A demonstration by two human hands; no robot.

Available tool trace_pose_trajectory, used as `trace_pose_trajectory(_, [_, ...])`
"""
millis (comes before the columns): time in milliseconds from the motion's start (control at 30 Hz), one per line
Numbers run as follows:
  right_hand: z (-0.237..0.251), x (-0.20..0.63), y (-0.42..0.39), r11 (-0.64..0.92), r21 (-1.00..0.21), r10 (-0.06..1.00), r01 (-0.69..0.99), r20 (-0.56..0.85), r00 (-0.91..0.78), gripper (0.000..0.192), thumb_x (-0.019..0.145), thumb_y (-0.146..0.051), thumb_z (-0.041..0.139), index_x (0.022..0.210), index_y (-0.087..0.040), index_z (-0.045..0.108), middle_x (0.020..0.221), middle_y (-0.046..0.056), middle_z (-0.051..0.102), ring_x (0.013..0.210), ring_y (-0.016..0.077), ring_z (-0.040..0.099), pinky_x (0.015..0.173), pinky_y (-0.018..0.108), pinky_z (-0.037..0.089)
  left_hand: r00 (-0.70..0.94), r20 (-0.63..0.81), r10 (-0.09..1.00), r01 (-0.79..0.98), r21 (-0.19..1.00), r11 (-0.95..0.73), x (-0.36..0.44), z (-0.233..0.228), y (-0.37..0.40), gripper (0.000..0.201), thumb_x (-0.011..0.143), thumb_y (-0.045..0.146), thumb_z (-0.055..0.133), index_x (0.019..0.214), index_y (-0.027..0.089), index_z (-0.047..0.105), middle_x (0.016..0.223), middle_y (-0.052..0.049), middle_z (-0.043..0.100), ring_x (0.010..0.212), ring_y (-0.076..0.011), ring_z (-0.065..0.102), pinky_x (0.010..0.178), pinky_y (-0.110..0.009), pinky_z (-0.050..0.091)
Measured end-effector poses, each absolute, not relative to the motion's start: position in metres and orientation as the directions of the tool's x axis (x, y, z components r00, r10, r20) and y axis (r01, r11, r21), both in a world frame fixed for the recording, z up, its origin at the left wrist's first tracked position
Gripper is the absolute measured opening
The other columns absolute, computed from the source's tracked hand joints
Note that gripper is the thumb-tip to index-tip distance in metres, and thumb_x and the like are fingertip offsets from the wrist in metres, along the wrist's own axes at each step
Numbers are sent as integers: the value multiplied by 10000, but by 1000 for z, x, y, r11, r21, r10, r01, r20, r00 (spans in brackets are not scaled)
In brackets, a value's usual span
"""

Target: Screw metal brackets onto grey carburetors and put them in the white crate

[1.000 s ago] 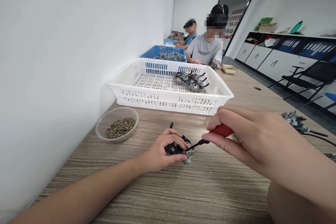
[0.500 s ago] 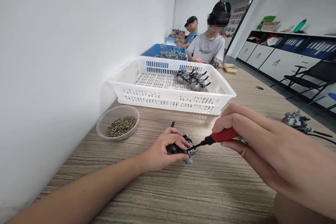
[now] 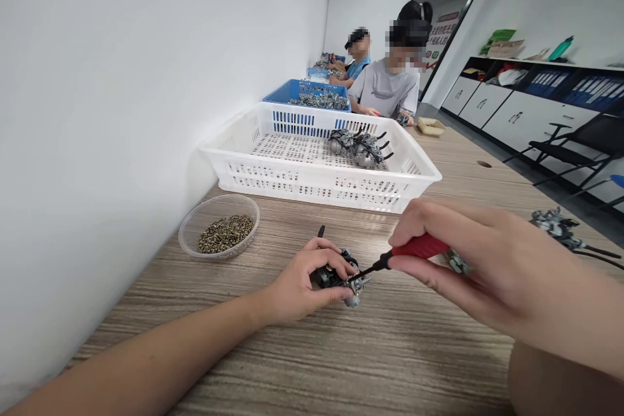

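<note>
My left hand (image 3: 305,279) is closed round a small carburetor (image 3: 358,292), pressing it against the wooden table. Grey metal and black parts of it show past my fingers, and a short black hose sticks up behind them. A screwdriver (image 3: 420,246) with a red handle and black shaft is gripped in my right hand (image 3: 482,266). Its shaft slants down to the left, and the tip reaches the carburetor beside my left fingertips. My fingers hide the exact spot where the tip meets it.
A clear round tub (image 3: 219,226) of small brass-coloured screws stands near the wall. Behind it sits a white crate (image 3: 312,185) holding several carburetors (image 3: 358,146). More metal parts (image 3: 556,227) lie at right. Beyond are a blue crate (image 3: 277,94) and two people (image 3: 387,88) working.
My right hand has turned a little and its fingers have shifted on the red handle. My left hand and the carburetor stay in place. The view has moved slightly.
</note>
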State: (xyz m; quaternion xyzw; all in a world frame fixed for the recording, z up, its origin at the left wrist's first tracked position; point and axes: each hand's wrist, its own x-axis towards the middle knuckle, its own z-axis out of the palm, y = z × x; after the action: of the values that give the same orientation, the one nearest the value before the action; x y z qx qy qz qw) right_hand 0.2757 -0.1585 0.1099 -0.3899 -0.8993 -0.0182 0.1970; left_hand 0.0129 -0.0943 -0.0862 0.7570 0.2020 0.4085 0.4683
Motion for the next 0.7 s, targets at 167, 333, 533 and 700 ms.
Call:
trace_pose_trajectory(167, [104,271,-161,530,61,737,846,461,-494,329,1144,-573,623,1173,-248,668,768,20,753,578,243,657,532,386,366,579,464,670,-110,859,-500,13,-86,-94,208,940,277,984,1022,238,797,1181,-81,896,1314,-283,637,1172,-466,497])
trace_pose_trajectory(333, [112,273,-170,661,-239,750,711,221,-623,158,1195,-328,520,1316,-281,609,1288,95,751,1027,260,741,797,393,565,582,443,682,-100,871,-480,13,-84,-94,211,931,272,990,1010,241,797,1204,-73,898,1312,-281,635,1195,-467,482])
trace_pose_trajectory(533, [106,269,-155,612,102,681,784,436,-589,227,1169,-445,615,1056,-254,662,848,42,712,771,293,687,813,488,466,584,394,710,-35,886,-463,12,-83,-96,278,946,327,973,1176,253,835,1223,-99,833,1333,-294,630,1191,-467,501])
trace_pose_trajectory(700, [107,275,-175,635,-3,715,772,381,-587,160,1151,-379,562,1224,-253,626,1426,150,733,1186,388,742,936,537,554,583,434,686,-61,866,-496,13,-86,-96,197,963,289,956,1090,259,808,1194,-72,864,1316,-280,627,1198,-455,491])
